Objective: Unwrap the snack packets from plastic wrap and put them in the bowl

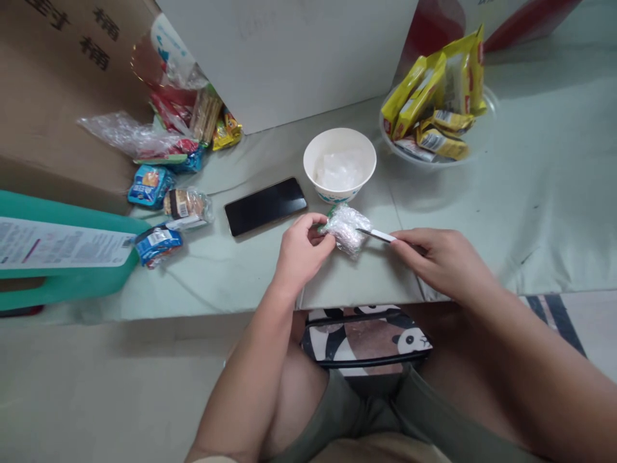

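Packet [346, 233] in crinkled clear wrapping, near the front edge of the cloth-covered counter [241, 276], just on the near side of a white bowl [340, 143]. Left hand [303, 251]: grip pinched closed on the packet's left end, where green shows. Right hand [446, 257]: grip closed around a slim bladed tool [383, 236], its dark tip at the wrapping; whether it pierces cannot be told. Left of the bowl lies a dark-screened phone [266, 206]; to the right, a clear tub [488, 128] holds yellow packages [409, 103].
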`<control>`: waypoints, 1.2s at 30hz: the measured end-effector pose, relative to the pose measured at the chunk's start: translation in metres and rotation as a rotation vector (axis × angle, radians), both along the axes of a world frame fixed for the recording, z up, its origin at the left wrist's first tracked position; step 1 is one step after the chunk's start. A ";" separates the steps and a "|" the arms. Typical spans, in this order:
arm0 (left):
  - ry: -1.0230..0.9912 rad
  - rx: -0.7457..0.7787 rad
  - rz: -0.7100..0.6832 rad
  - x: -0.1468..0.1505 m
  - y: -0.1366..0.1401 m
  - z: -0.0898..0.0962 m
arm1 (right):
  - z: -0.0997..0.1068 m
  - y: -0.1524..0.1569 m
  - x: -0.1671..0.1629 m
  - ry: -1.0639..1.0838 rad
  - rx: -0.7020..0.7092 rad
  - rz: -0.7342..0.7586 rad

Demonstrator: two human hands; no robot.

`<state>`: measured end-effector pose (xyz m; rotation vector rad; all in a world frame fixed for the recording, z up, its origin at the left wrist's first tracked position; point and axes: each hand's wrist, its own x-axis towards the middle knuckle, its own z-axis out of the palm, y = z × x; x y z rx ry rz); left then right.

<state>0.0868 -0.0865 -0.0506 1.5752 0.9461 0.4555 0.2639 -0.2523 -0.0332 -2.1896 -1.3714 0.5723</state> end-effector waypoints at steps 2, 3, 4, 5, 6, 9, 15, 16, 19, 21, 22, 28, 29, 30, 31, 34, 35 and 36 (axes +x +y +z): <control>0.013 0.004 -0.002 0.000 0.000 0.000 | -0.002 -0.009 0.009 0.007 -0.020 0.014; 0.025 0.003 -0.002 0.000 0.001 -0.001 | -0.003 -0.013 0.015 0.000 -0.024 0.014; 0.037 0.010 0.004 0.000 0.001 -0.002 | -0.006 -0.017 0.020 -0.019 -0.025 0.002; 0.044 0.034 0.013 -0.001 0.002 -0.004 | -0.008 -0.020 0.025 -0.050 -0.021 -0.021; 0.044 0.077 0.019 -0.002 0.002 -0.005 | -0.011 -0.023 0.029 -0.092 -0.011 -0.055; 0.002 0.267 0.014 -0.004 0.004 -0.010 | -0.019 -0.023 0.038 -0.219 0.018 -0.168; -0.053 0.450 0.028 -0.001 0.003 -0.008 | -0.025 -0.008 0.029 -0.351 0.093 -0.300; -0.067 0.497 0.046 0.001 0.002 -0.007 | -0.024 -0.005 0.024 -0.346 0.120 -0.305; -0.119 0.604 0.073 0.003 -0.004 -0.001 | -0.021 0.004 0.006 -0.260 0.225 -0.204; -0.145 0.643 0.030 0.003 -0.012 0.005 | -0.020 0.010 -0.008 -0.215 0.342 -0.098; -0.162 0.644 -0.019 0.003 -0.017 0.007 | -0.019 0.012 -0.015 -0.203 0.410 -0.046; -0.418 0.228 -0.169 -0.004 -0.038 0.013 | -0.018 0.018 -0.032 -0.205 0.573 0.170; -0.419 0.202 -0.125 -0.004 -0.036 0.012 | -0.018 0.017 -0.031 -0.207 0.565 0.163; -0.383 0.240 -0.088 -0.004 -0.032 0.009 | -0.018 0.016 -0.029 -0.206 0.556 0.153; -0.318 0.332 -0.075 -0.004 -0.027 0.006 | -0.018 0.015 -0.026 -0.200 0.546 0.147; -0.184 0.630 -0.282 -0.001 -0.014 -0.005 | -0.020 0.012 -0.016 -0.164 0.537 0.189; -0.163 0.698 -0.346 0.000 -0.011 -0.008 | -0.021 0.011 -0.012 -0.151 0.529 0.213; -0.150 0.746 -0.382 0.001 -0.010 -0.010 | -0.022 0.010 -0.009 -0.140 0.514 0.233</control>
